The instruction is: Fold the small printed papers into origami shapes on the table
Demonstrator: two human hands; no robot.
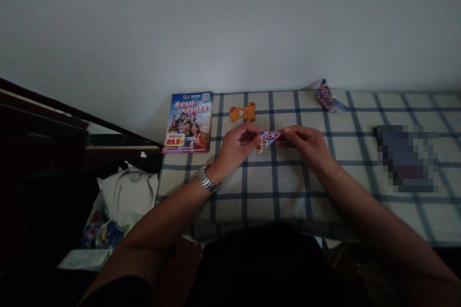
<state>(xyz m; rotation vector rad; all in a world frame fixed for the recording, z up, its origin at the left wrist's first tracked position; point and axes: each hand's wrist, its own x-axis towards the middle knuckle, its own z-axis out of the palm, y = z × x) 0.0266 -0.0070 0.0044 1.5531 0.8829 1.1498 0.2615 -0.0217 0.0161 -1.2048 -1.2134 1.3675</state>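
Note:
Both my hands meet over the middle of a table with a checked cloth (252,187). Between them is a small folded piece of printed paper (268,139), pink, white and blue. My left hand (236,146), with a metal watch on its wrist, pinches the paper's left end. My right hand (306,146) pinches its right end. The paper is held just above the cloth.
A colourful flyer (188,122) lies at the table's far left corner. An orange bear-shaped cutout (243,112) lies beside it. Another folded printed scrap (327,97) sits by the wall. A dark blurred object (405,158) lies to the right. Bags (118,201) sit on the floor, left.

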